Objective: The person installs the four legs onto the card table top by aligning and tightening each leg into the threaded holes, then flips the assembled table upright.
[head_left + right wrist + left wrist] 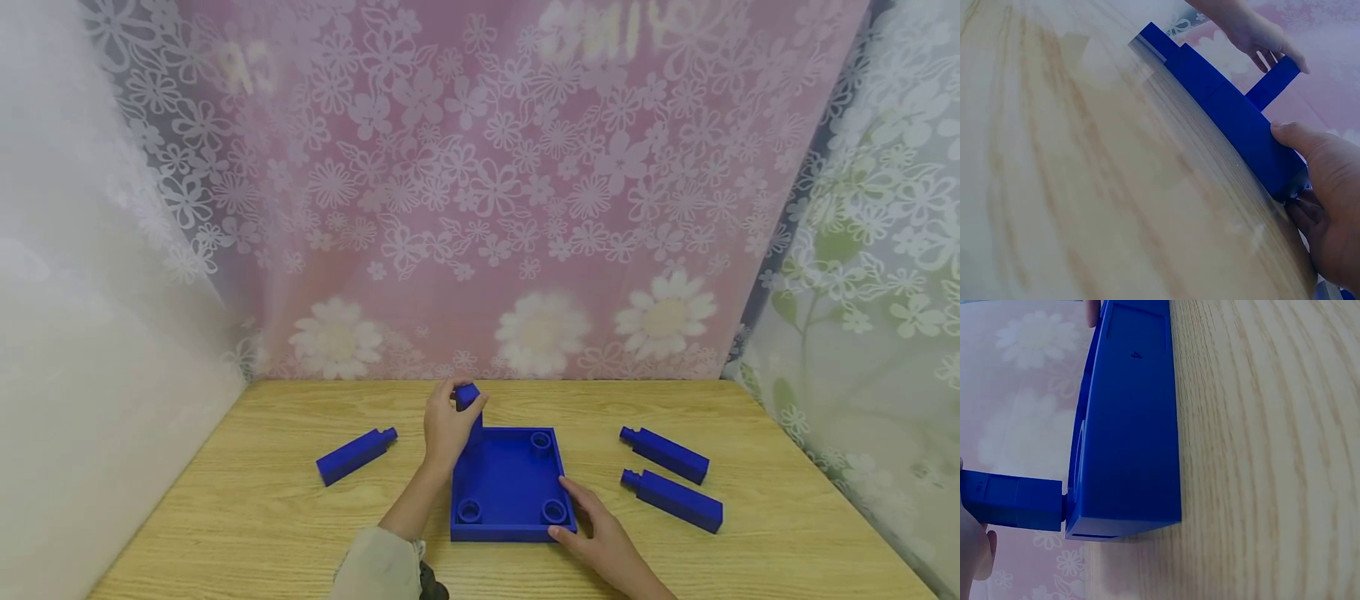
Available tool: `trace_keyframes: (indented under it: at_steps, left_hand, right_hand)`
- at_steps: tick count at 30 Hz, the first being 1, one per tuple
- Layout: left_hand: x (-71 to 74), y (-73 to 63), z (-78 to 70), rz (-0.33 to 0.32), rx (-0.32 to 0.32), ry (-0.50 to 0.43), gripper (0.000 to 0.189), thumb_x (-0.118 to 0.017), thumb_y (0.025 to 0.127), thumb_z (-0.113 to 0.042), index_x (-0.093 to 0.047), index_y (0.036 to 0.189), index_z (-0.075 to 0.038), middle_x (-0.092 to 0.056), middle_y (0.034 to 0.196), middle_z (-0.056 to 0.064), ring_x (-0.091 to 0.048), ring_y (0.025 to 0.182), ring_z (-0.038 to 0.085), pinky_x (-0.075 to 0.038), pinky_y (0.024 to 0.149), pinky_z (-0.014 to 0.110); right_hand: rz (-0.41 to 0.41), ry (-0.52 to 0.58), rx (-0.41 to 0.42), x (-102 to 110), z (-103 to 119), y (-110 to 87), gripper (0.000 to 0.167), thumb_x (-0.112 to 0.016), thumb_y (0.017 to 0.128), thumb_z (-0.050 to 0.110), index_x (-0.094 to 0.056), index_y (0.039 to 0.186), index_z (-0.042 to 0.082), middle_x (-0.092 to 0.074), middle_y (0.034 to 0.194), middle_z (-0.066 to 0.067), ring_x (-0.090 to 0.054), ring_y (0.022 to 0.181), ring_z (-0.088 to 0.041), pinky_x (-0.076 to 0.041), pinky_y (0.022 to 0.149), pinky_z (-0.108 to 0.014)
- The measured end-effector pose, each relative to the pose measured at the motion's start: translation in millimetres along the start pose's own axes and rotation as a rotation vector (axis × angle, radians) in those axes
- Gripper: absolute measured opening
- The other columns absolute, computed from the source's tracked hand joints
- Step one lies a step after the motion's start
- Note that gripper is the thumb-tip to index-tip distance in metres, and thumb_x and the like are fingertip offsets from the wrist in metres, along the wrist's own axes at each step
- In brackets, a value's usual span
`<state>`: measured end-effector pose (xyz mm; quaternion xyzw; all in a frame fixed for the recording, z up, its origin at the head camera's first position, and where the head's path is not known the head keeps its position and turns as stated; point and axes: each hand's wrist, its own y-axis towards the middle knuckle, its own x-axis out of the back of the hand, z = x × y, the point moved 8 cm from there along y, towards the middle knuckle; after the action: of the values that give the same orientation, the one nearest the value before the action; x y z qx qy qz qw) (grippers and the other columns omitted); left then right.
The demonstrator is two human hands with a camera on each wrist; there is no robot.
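A square blue tray-like base [510, 479] with a raised rim lies on the table, round sockets showing at three of its corners. Over its far left corner my left hand [444, 425] holds a blue square-sided leg [471, 425] upright by the top, between thumb and fingers. In the left wrist view the leg's narrow neck meets the base at the rim; how deep it sits is hidden. My right hand [600, 537] grips the base's near right corner, thumb on the near edge and fingers along the right side.
Another blue leg [356, 456] with a knobbed end lies left of the base. Two more, a farther leg [667, 456] and a nearer leg [675, 500], lie to the right. A flowered curtain [487, 208] hangs behind the wooden table [262, 508].
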<state>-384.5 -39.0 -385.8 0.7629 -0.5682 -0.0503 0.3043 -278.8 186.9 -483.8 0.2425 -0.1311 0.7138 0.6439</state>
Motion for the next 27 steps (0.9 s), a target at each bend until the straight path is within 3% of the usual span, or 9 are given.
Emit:
trace_keyframes:
  at_steps: [10,15,19,27]
  left_hand:
    - [0.2,-2.5,1.6,-0.011,-0.031,-0.037,0.03,-0.073,0.079,-0.028,-0.067,0.104,-0.014,-0.053,0.096,0.002,-0.049,0.082,0.017,-0.046,0.065,0.031]
    - [3.2,-4.2,4.4,-0.023,0.032,-0.085,0.039,-0.074,0.079,-0.026,-0.06,0.11,-0.008,-0.057,0.098,0.005,-0.054,0.082,0.02,-0.047,0.068,0.034]
    - [1.7,-4.5,8.6,0.006,0.089,-0.109,0.04,-0.074,0.079,-0.022,-0.057,0.111,-0.007,-0.057,0.101,0.007,-0.056,0.083,0.022,-0.049,0.069,0.036]
    - [1.5,-4.3,6.4,0.05,0.077,-0.149,0.035,-0.071,0.082,-0.018,-0.059,0.113,-0.007,-0.055,0.103,0.008,-0.056,0.085,0.023,-0.049,0.071,0.036]
  right_hand:
    - [-0.003,-0.005,0.006,0.8,0.2,-0.2,0.071,-0.071,0.08,0.034,-0.04,0.139,0.007,-0.039,0.136,-0.018,-0.038,0.123,-0.036,-0.035,0.096,-0.046]
    - [-0.002,0.0,0.001,0.3,-0.1,-0.4,0.071,-0.071,0.08,0.034,-0.039,0.139,0.008,-0.039,0.136,-0.018,-0.038,0.123,-0.036,-0.035,0.096,-0.045]
    - [0.001,-0.001,-0.018,0.2,0.5,-1.0,0.072,-0.07,0.08,0.035,-0.039,0.139,0.009,-0.038,0.137,-0.018,-0.037,0.124,-0.036,-0.035,0.096,-0.046]
    - [-0.003,-0.013,-0.02,0.9,1.8,-1.0,0.072,-0.071,0.08,0.034,-0.039,0.139,0.009,-0.039,0.137,-0.018,-0.038,0.123,-0.036,-0.035,0.096,-0.046]
